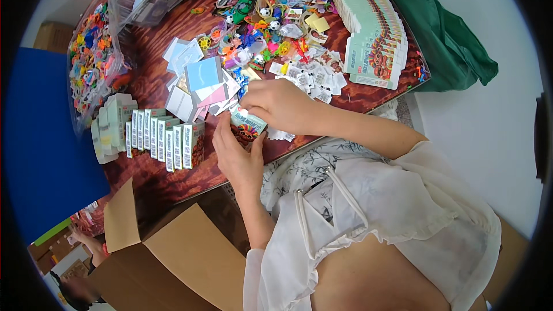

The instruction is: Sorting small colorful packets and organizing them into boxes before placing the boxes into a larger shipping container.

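Observation:
A small pale-green printed carton (247, 125) sits tilted near the front edge of the table. My left hand (237, 152) grips it from below, thumb on one side and fingers on the other. At the carton's upper end is my right hand (275, 102), its fingers curled together; what they pinch, if anything, is hidden. Just beyond lie a loose stack of cards, a blue one (204, 75) on top, and several small white printed packets (314, 80). To the left stands a row of similar filled-out cartons (173, 144).
Colourful small toys (265, 23) are heaped at the back; a clear bag (95, 52) holds more. Flattened cartons (374, 52) fan out at right beside a green bag (443, 34). An open cardboard box (196, 242) stands below the front edge. Another person's arm (89, 242) shows at lower left.

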`<state>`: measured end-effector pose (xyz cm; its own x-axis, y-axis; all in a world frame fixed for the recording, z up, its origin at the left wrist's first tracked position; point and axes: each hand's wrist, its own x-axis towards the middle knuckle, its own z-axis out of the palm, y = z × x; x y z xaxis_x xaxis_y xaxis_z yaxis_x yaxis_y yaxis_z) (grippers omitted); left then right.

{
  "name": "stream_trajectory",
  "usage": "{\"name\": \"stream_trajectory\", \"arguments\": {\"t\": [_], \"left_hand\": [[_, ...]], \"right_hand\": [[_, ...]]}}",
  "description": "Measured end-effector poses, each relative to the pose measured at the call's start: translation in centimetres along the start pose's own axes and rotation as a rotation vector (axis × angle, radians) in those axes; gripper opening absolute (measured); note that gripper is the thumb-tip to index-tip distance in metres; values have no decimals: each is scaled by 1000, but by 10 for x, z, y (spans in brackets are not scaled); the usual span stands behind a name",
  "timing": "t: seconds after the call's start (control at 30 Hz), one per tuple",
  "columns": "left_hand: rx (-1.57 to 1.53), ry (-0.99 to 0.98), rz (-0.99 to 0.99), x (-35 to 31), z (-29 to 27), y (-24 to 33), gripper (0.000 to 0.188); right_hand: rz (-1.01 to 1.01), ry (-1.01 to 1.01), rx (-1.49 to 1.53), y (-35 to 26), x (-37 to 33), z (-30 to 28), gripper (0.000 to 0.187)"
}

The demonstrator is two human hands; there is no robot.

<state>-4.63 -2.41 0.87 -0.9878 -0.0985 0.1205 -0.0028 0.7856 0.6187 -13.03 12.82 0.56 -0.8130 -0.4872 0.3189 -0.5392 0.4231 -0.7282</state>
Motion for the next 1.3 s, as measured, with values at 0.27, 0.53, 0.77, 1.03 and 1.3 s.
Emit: {"name": "stream_trajectory", "arguments": {"t": [0.27,0.53,0.77,1.03,1.3], "left_hand": [[-256,58,-114,-6,-3,-21,69],[-163,67,-77,-4,-5,-17,68],[-245,66,-134,-8,-3,-21,68],[-176,50,-85,-7,-7,-19,68],[-146,43,-70,-6,-7,-18,68]], "right_hand": [[282,33,123,32,-11,-47,11],[189,-54,-158,33,-47,-10,14],[276,18,142,41,-46,-18,10],[594,110,639,61,-44,-49,9],[442,-154,295,52,-58,-60,19]]}}
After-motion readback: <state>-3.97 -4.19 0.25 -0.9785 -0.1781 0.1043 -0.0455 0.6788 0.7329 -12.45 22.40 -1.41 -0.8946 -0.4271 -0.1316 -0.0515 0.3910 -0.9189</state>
